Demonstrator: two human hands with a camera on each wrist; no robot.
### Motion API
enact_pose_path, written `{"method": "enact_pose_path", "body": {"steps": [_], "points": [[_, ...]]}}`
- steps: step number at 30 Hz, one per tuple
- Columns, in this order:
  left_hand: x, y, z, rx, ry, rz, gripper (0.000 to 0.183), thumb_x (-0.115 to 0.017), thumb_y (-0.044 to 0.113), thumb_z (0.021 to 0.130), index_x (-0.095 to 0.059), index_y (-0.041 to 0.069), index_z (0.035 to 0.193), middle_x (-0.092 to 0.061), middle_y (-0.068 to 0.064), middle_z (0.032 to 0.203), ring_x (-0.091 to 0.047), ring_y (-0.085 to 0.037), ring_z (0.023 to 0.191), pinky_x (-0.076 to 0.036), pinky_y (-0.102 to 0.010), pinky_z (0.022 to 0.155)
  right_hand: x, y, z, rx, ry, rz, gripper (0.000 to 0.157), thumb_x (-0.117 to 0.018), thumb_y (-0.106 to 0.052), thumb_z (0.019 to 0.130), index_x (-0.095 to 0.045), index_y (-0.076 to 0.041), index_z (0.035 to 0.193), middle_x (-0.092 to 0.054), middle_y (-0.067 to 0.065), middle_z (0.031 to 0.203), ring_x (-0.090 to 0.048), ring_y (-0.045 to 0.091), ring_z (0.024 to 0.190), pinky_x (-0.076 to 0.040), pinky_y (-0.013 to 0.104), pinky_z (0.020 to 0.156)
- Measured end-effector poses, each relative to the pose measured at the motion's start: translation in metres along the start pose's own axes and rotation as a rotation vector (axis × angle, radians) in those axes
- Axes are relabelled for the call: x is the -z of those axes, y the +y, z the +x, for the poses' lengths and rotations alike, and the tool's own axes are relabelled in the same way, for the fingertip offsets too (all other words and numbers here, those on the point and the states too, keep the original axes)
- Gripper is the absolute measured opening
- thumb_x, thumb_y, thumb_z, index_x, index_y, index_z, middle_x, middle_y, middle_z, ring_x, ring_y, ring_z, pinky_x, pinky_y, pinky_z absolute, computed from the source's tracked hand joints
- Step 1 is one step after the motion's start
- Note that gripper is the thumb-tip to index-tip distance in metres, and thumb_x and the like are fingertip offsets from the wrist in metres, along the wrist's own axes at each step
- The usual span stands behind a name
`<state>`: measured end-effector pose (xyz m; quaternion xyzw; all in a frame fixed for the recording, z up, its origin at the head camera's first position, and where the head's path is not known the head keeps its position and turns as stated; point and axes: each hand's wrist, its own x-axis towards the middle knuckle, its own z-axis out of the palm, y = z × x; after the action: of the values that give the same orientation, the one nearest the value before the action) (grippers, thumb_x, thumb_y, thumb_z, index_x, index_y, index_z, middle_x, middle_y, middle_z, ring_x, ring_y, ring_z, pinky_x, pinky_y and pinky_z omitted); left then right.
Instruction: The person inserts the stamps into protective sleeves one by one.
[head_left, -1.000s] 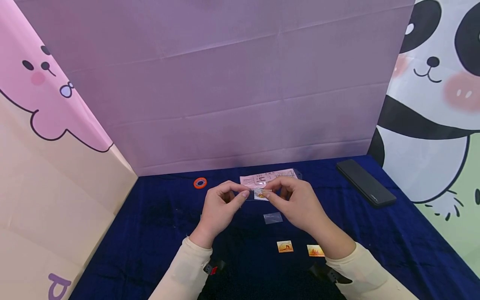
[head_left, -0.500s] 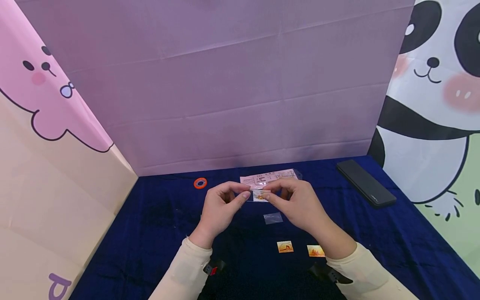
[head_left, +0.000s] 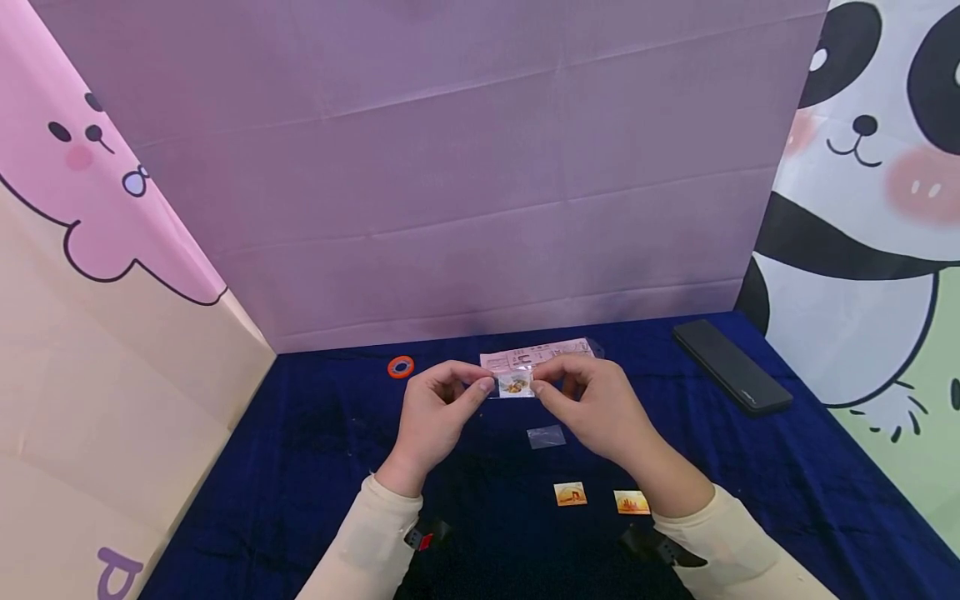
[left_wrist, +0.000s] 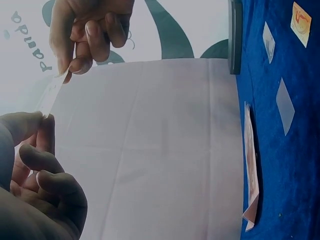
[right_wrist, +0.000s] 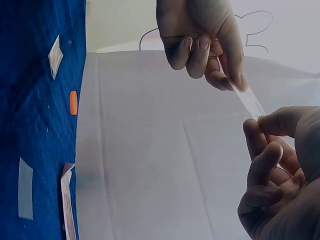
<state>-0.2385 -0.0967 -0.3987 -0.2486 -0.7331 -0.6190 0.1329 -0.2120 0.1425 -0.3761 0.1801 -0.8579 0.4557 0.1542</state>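
Note:
Both hands hold a small picture card in a clear plastic sleeve, raised above the table. My left hand pinches the left end of it between thumb and index finger. At the opposite end, my right hand pinches the right edge the same way. Seen edge-on in the left wrist view, the card stretches thin between the two sets of fingertips. The right wrist view likewise shows the sleeve spanning from hand to hand. The other fingers of each hand are curled inward.
A pink printed slip lies behind the hands. Nearer are a clear plastic piece and two orange picture cards. Another card lies on the left side. An orange ring-shaped roll and a black slab-shaped case flank them.
The right thumb has slid off the card's face to its right edge, so more of its picture shows. The card and the left hand have shifted slightly left and up.

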Motion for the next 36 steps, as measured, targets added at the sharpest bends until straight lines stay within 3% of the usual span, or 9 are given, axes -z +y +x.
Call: {"method": "enact_pose_path", "body": {"steps": [26, 36], "points": [[-0.0001, 0.0008, 0.0001, 0.001, -0.02, -0.007, 0.009, -0.076, 0.014, 0.098, -0.08, 0.012, 0.106, -0.064, -0.006, 0.078, -0.044, -0.017, 0.056, -0.036, -0.025, 0.05, -0.0002, 0.0039, -0.0002, 0.037, -0.063, 0.081, 0.013, -0.072, -0.009, 0.1, -0.079, -0.014, 0.108, -0.064, -0.002, 0.086, -0.053, 0.018, 0.065, -0.044, 0.027, 0.055], [-0.0012, 0.0017, -0.0002, 0.009, -0.023, 0.002, 0.009, -0.076, 0.014, 0.098, -0.08, 0.011, 0.106, -0.065, -0.005, 0.079, -0.044, -0.016, 0.057, -0.036, -0.025, 0.051, -0.0011, 0.0052, 0.0018, 0.047, -0.072, 0.091, 0.009, -0.073, -0.011, 0.099, -0.078, -0.018, 0.103, -0.062, -0.004, 0.079, -0.053, 0.017, 0.062, -0.044, 0.028, 0.054]]}}
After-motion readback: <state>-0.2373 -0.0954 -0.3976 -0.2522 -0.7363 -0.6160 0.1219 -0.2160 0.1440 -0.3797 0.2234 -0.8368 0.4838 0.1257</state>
